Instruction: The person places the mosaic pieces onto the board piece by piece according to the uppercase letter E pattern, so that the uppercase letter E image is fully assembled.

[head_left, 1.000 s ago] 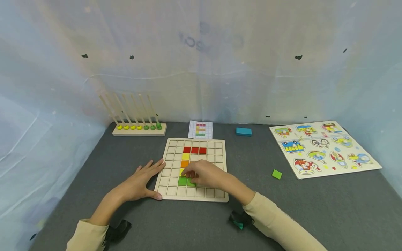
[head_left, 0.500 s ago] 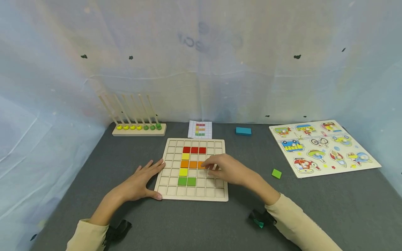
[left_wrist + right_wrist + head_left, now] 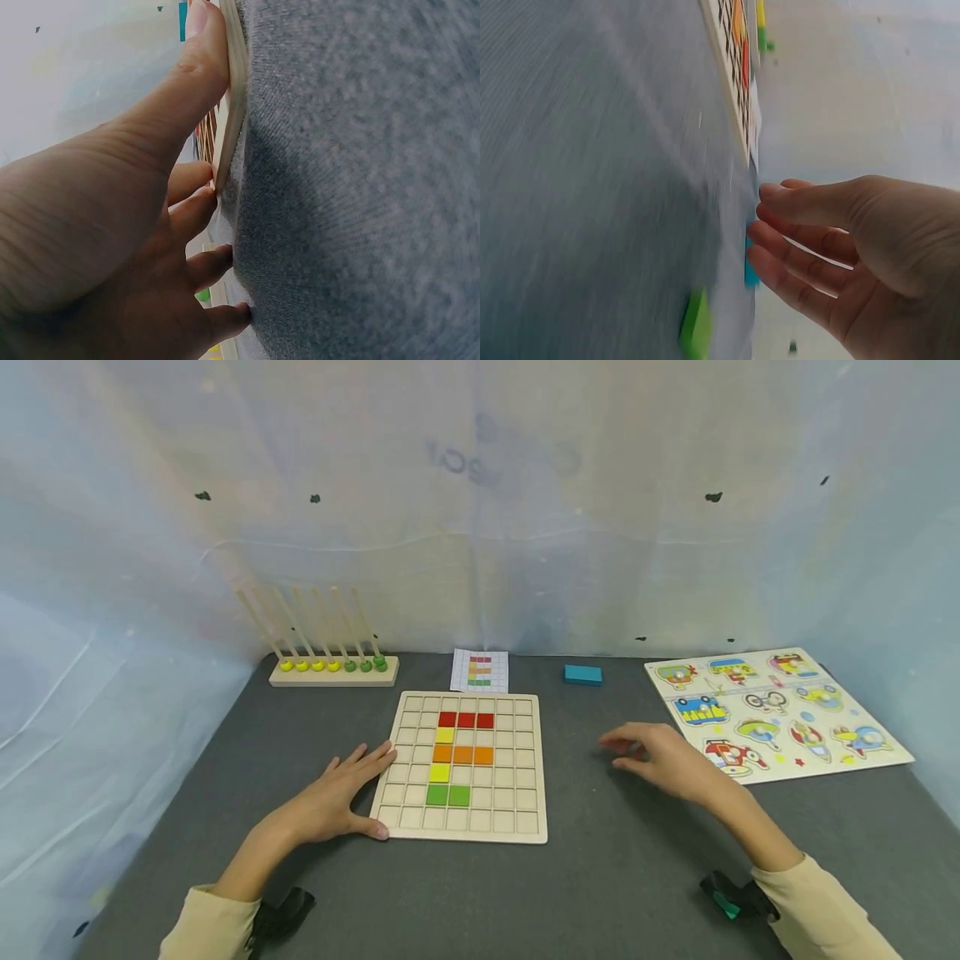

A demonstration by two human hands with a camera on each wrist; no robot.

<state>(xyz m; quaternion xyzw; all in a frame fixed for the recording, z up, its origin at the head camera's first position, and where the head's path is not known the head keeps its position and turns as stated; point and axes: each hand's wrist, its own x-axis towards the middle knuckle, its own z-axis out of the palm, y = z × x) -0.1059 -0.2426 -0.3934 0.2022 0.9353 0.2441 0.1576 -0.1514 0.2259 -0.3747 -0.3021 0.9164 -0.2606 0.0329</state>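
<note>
A wooden grid board (image 3: 501,820) lies on the dark table, with red tiles (image 3: 467,720) in a row, orange tiles (image 3: 462,755) below, single yellow tiles (image 3: 439,772) at the left, and two green tiles (image 3: 447,795). My left hand (image 3: 333,797) rests against the board's left edge, thumb at its lower left corner, fingers spread. To the right of the board, my right hand (image 3: 667,764) hovers above the table, fingers loosely bent and holding nothing. A loose green tile (image 3: 696,326) lies near it in the right wrist view; the hand hides that tile in the head view.
Behind the board lies a printed pattern card (image 3: 480,672). A blue block (image 3: 582,675) sits to its right. A bead-and-peg counting stand (image 3: 333,677) is at the back left. A vehicle puzzle board (image 3: 780,718) lies at the right.
My right hand has left the orange row, now three tiles long, and moved right to over the loose green tile. My left hand has stayed at the board's edge.
</note>
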